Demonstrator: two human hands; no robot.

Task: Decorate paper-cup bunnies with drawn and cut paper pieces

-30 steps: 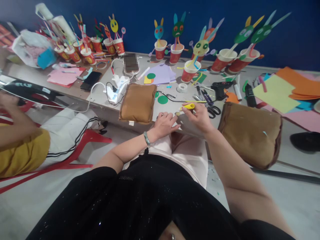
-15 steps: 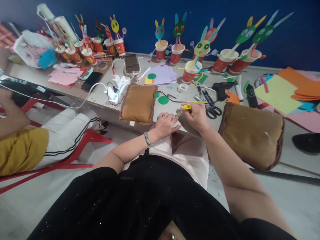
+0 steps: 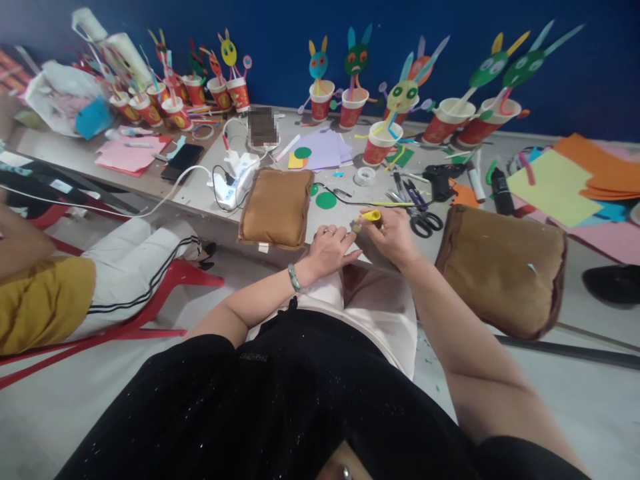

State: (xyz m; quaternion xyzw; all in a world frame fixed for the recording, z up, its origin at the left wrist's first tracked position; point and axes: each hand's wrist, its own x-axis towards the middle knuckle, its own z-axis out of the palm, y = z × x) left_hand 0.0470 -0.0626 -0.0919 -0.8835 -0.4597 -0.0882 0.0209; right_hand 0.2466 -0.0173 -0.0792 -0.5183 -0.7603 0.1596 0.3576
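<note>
My right hand [image 3: 393, 235] is closed round a yellow marker [image 3: 371, 215] near the table's front edge. Just left of it my left hand [image 3: 331, 249] lies on the table with its fingers spread, the fingertips beside a small pale round piece [image 3: 355, 227]. Behind the hands lie green paper circles [image 3: 326, 201]. A brown cushion [image 3: 278, 207] rests to the left of my left hand. Black-handled scissors [image 3: 425, 224] are right of my right hand.
Red paper cups [image 3: 375, 145] with paper figures stand along the blue wall. A glue gun [image 3: 442, 180], a second brown cushion [image 3: 503, 270] and coloured paper [image 3: 555, 187] lie right. A white power strip [image 3: 236, 183] sits left. A seated person [image 3: 45, 300] is at the far left.
The yellow marker in my right hand has tilted slightly, and its end sits a little lower. My left hand is still. The seated person's arm at the left has shifted slightly.
</note>
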